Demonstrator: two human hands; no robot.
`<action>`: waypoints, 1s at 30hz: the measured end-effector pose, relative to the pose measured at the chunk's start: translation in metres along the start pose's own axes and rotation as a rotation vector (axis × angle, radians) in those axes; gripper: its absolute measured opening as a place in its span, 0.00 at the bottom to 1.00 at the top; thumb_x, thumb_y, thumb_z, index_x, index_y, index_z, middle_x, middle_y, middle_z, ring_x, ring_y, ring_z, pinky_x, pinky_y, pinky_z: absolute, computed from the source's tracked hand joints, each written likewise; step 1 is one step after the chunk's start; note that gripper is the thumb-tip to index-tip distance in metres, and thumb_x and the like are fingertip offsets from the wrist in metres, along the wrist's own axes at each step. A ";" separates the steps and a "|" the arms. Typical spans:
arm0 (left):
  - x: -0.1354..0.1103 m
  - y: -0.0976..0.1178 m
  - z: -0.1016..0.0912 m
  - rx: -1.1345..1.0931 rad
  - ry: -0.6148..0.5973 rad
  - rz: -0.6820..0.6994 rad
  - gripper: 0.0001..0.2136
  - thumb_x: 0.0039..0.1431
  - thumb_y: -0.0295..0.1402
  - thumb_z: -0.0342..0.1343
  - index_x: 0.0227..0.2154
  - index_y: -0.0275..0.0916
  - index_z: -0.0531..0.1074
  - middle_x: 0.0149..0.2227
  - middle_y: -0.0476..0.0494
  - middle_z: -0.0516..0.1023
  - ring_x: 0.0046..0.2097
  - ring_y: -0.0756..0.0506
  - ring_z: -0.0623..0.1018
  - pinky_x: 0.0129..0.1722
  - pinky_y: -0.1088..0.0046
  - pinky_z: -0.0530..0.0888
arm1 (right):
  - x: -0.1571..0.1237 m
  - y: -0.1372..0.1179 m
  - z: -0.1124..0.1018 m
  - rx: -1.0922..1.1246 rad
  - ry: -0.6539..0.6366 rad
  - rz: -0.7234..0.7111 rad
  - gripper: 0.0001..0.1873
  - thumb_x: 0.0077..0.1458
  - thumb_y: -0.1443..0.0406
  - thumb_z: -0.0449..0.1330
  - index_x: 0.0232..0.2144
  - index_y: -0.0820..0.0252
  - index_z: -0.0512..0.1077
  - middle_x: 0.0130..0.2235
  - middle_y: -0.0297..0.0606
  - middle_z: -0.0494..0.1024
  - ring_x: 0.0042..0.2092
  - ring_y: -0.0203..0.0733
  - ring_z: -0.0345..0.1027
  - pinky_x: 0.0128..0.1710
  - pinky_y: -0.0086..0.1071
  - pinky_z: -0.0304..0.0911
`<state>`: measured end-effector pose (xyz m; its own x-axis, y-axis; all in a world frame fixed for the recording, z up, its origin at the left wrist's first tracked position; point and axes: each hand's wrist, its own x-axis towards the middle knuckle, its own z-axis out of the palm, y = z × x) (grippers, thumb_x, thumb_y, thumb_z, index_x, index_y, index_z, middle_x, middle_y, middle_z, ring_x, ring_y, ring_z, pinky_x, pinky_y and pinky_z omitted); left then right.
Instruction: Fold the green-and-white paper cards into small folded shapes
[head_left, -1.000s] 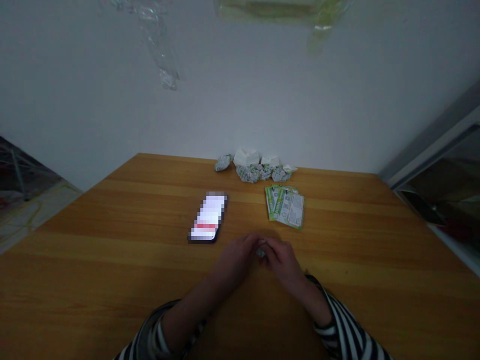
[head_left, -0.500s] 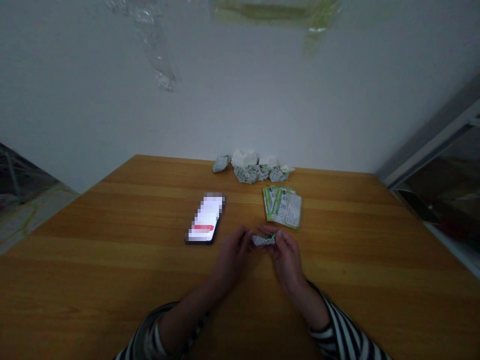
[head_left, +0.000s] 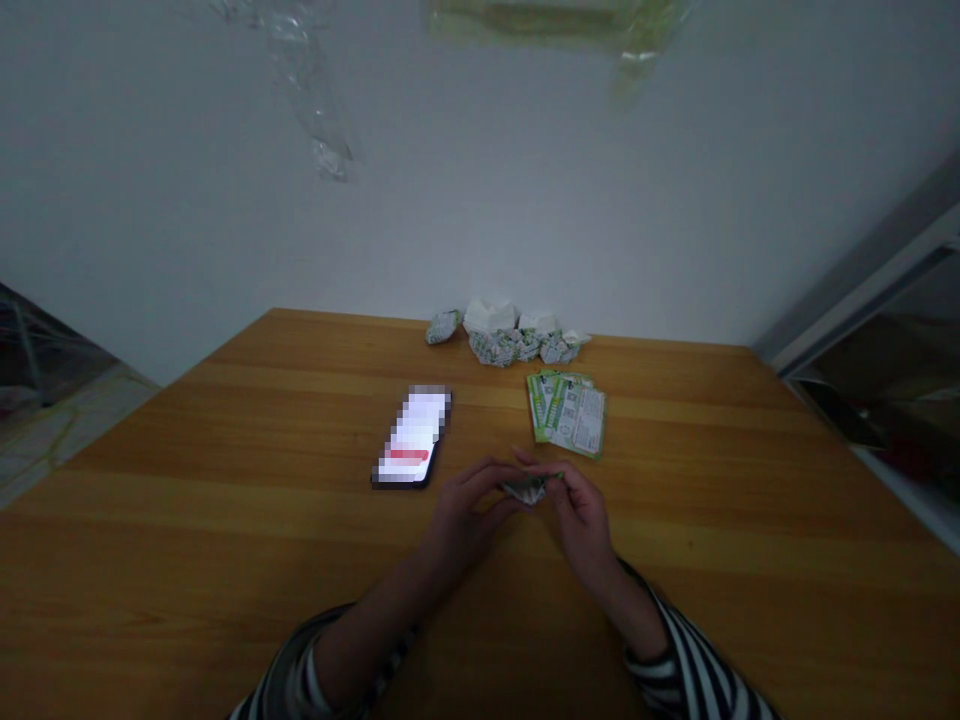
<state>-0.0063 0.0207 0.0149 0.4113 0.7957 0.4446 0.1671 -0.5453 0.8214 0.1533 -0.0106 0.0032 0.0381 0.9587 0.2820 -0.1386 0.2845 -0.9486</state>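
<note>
My left hand (head_left: 463, 512) and my right hand (head_left: 581, 518) meet over the middle of the wooden table (head_left: 187, 520). Between their fingertips they pinch a small folded piece of printed green-and-white paper (head_left: 529, 488), held just above the tabletop. Both hands have their fingers closed on it. Striped sleeves cover my forearms.
A phone (head_left: 413, 437) with a lit screen lies left of my hands. A small stack of green printed paper sheets (head_left: 567, 415) lies just beyond my right hand. Several folded paper pieces (head_left: 510, 335) sit along the table's far edge by the white wall.
My hands have lifted off the table and moved a little apart. The folded paper, nearly hidden between my fingers a second ago, now shows between the fingertips.
</note>
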 end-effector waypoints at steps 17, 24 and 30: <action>0.003 0.000 0.010 -0.336 0.288 -0.487 0.03 0.44 0.28 0.66 0.23 0.38 0.77 0.26 0.47 0.79 0.30 0.47 0.79 0.32 0.73 0.75 | -0.002 0.001 0.001 0.027 0.004 0.031 0.04 0.60 0.65 0.56 0.34 0.55 0.71 0.45 0.39 0.80 0.49 0.44 0.73 0.42 0.35 0.71; 0.002 0.002 0.007 -0.165 0.351 -0.465 0.08 0.40 0.27 0.67 0.23 0.37 0.73 0.24 0.51 0.78 0.28 0.49 0.77 0.29 0.76 0.74 | 0.005 0.006 -0.005 -0.107 -0.025 0.119 0.22 0.47 0.66 0.67 0.46 0.53 0.72 0.44 0.38 0.80 0.45 0.45 0.75 0.44 0.36 0.70; -0.001 -0.009 0.011 -0.184 0.127 -0.415 0.07 0.50 0.29 0.62 0.34 0.39 0.78 0.34 0.44 0.83 0.36 0.44 0.81 0.38 0.67 0.77 | 0.007 0.013 -0.009 -0.277 0.036 0.162 0.05 0.50 0.63 0.64 0.28 0.58 0.79 0.29 0.37 0.82 0.32 0.43 0.76 0.32 0.32 0.71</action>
<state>0.0014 0.0222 0.0038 0.2285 0.9688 0.0961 0.1281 -0.1278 0.9835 0.1604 -0.0002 -0.0082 0.0732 0.9896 0.1238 0.1289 0.1137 -0.9851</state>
